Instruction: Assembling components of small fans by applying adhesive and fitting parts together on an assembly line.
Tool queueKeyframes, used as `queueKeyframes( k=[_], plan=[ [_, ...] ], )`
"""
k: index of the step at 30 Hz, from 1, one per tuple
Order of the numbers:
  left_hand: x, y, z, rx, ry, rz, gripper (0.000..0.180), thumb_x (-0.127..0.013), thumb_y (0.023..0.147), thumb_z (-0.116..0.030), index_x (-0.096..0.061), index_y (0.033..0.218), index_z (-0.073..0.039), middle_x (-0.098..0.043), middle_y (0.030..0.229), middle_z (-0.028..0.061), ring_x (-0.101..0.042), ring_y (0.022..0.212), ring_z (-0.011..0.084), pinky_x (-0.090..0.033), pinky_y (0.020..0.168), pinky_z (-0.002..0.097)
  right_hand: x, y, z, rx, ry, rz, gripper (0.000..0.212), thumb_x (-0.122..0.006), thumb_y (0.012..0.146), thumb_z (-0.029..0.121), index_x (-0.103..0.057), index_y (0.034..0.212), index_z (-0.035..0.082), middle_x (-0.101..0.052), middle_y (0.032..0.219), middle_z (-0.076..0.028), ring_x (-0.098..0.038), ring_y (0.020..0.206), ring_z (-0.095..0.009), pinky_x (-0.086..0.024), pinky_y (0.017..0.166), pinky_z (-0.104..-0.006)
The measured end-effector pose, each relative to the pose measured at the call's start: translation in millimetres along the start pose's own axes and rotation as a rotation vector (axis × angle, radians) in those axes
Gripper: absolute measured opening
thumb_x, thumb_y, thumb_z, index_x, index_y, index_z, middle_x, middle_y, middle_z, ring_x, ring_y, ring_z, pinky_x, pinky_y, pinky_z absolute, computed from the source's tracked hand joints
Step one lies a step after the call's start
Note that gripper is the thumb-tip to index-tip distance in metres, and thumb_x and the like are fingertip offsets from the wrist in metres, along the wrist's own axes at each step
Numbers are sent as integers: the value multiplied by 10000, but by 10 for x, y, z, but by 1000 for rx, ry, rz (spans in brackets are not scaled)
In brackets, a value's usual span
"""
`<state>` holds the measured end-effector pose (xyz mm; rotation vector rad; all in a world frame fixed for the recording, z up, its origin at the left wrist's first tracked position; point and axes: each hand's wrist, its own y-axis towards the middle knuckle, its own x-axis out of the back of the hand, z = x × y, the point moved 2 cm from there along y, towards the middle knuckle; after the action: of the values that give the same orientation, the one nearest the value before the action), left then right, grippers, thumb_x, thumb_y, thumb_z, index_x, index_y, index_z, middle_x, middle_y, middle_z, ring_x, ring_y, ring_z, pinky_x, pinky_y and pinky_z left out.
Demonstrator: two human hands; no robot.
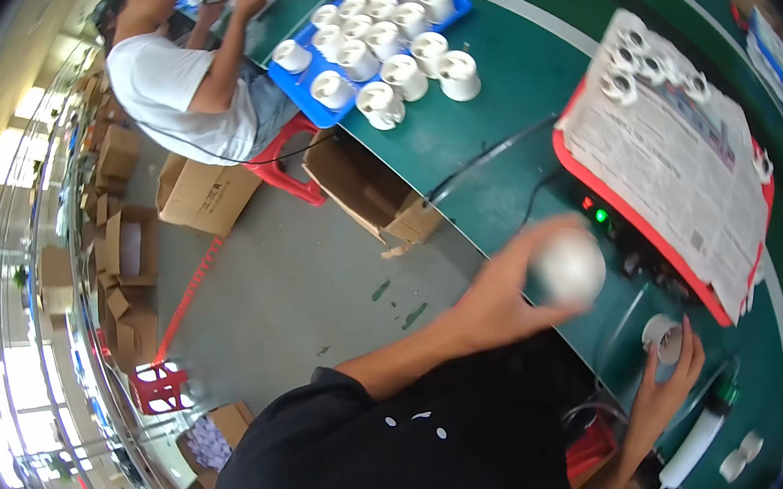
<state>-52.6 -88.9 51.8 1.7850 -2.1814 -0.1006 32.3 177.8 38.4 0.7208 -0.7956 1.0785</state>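
My left hand (511, 291) is closed round a smooth white rounded piece (572, 268), held over the near edge of the green table; motion blurs both. Lower right, my right hand (675, 373) pinches a small white cup-shaped part (659, 334) between thumb and fingers. Its hollow end faces up. Beside the right hand lies a white squeeze bottle (695, 447) with a green end and a thin nozzle. Small white loose pieces (737, 462) rest near it.
A red tray (586, 174) lined with newspaper carries small white ring parts (650, 70). Beside it sits a dark device with a green light (602, 216). Several white cylindrical housings (385, 40) crowd a blue tray (333, 116). Another person (175, 86) works beyond. Cardboard boxes (375, 188) stand below.
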Motion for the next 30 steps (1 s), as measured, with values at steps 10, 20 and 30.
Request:
queueKeyframes(
  k=[10,20,30],
  plan=[
    [3057,734,792,-44,718,-863,551,-837,702,-184,-600,1160,13,-611,1094,169,-606,1003,279,-483,903,365,-104,-61,66,-56,80,-125,514,-629,893,76,-470,1378,14,-473,1308,-181,-484,1218,-335,-359,1061,-419],
    [3403,1254,1347,25,1275,-849,528,-794,717,-206,-634,1211,-109,-650,1124,172,-578,1079,364,-431,937,470,-98,-136,59,-80,76,-150,589,-676,846,20,-451,1391,8,-484,1305,-194,-483,1207,-339,-365,1043,-396],
    [-251,131,60,-37,145,56,284,-680,844,-61,-637,1125,-49,-642,1082,111,-601,1012,269,-476,915,366,450,580,626,330,80,-356,309,-693,828,4,-655,1135,-2,-600,1071,-162,-584,970,-300,-473,833,-368]
  ],
)
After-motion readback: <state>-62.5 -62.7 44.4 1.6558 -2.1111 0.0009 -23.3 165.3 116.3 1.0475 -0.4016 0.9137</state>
